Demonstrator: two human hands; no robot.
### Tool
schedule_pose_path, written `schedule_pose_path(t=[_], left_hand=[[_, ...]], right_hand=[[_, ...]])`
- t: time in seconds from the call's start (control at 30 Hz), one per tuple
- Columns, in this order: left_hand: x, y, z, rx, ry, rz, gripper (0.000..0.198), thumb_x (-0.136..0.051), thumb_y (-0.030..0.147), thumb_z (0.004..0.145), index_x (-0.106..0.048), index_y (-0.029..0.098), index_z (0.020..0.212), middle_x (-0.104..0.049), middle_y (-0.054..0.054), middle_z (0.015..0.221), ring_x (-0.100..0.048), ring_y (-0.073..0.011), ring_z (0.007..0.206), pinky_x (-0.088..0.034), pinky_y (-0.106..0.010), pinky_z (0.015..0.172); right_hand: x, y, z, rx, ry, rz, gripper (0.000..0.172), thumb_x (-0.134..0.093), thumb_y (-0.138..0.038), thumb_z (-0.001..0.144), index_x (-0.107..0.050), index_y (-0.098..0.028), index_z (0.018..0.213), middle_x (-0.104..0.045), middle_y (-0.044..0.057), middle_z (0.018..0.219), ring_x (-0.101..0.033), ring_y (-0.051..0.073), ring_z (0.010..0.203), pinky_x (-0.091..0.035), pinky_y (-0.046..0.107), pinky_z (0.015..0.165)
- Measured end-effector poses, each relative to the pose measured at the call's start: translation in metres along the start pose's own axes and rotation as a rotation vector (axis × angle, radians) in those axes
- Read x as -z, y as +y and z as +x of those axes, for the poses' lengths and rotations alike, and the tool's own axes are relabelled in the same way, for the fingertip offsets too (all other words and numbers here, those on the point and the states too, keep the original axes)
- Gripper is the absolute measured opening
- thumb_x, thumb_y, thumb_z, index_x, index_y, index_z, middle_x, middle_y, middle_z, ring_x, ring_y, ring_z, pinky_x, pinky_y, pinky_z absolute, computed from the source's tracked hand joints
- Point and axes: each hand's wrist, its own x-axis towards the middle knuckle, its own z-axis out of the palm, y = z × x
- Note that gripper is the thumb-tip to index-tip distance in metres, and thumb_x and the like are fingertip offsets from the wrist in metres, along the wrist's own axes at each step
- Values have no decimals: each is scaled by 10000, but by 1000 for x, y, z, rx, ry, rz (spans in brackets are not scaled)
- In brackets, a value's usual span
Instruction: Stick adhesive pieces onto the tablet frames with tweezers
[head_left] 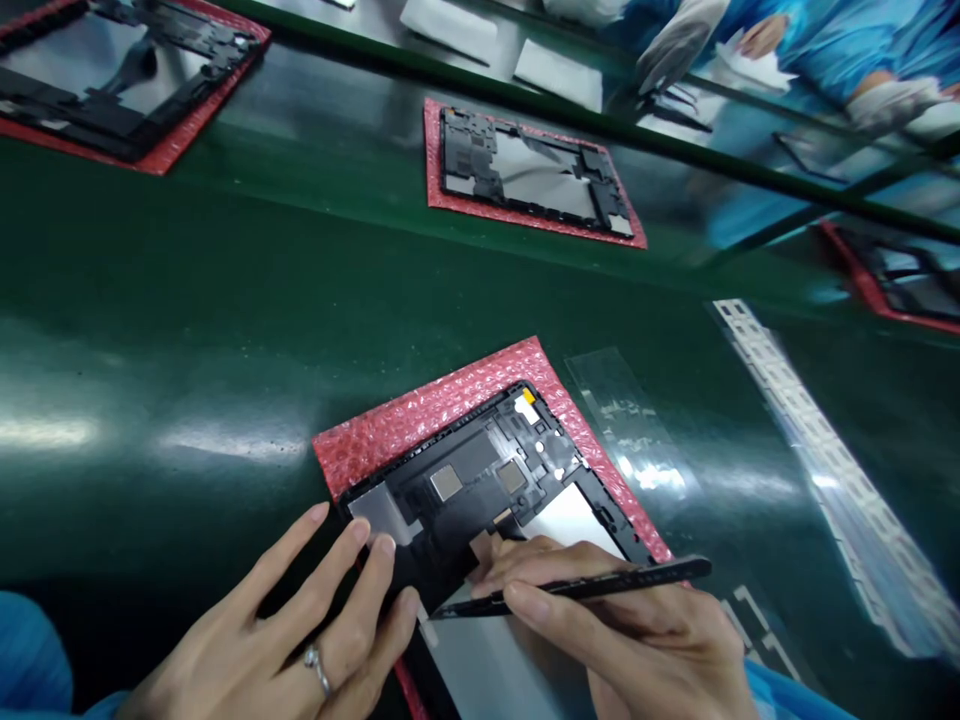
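Observation:
An opened tablet (469,450), its inner boards and black film showing, lies at an angle on a pink bubble-wrap sheet (397,430). My left hand (307,630), a ring on one finger, has its fingers spread, with the tips resting on the tablet's left edge. Black tweezers (675,573) are gripped in my right hand (630,640), which hovers over or rests on the tablet's middle; I cannot tell which. The tweezer tip points at a small pale strip (427,626) near my left fingertips. My right hand hides part of the tablet's silvery area.
On the green bench (225,280), a clear plastic strip (630,420) and a long pale perforated sheet (832,450) lie to the right. More opened tablets on pink wrap sit farther back, one (540,175) at centre. Gloved co-workers' hands (682,45) are beyond a green rail.

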Motion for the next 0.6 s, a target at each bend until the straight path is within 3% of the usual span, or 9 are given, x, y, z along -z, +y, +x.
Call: schedule_pose_path(t=[0.23, 0.4, 0.5, 0.6], left_hand=[[-1, 2, 0, 3, -7, -19, 500, -526, 432, 726, -454, 196, 1161, -495, -85, 1156, -376, -281, 1137, -194, -474, 1003], [-2, 10, 3, 69, 108, -15, 470, -599, 376, 679, -498, 232, 1116, -504, -131, 1108, -405, -343, 1105, -302, -519, 922], [-3, 16, 8, 45, 73, 65, 410, -562, 343, 711, -499, 250, 1106, -523, -135, 1064, -405, -360, 1103, -303, -534, 903], [-3, 22, 11, 109, 67, 58, 391, -528, 324, 735, -479, 279, 1120, -507, -140, 1112, -381, -366, 1125, -265, -569, 909]], right_hand=[[-2, -2, 3, 13, 12, 22, 164, -617, -115, 682, -702, -253, 711, -711, 7, 727, -651, 211, 755, -529, 294, 706], [-4, -3, 4, 15, 12, 22, 178, -615, -111, 680, -704, -261, 715, -707, -7, 718, -652, 197, 740, -527, 274, 700], [-8, -4, 4, 23, 24, 13, 170, -619, -116, 676, -704, -263, 695, -702, -17, 689, -651, 181, 725, -518, 251, 701], [-1, -6, 0, 23, 87, 14, 121, -647, -172, 660, -705, -274, 688, -699, -5, 685, -648, 198, 700, -529, 277, 661]])
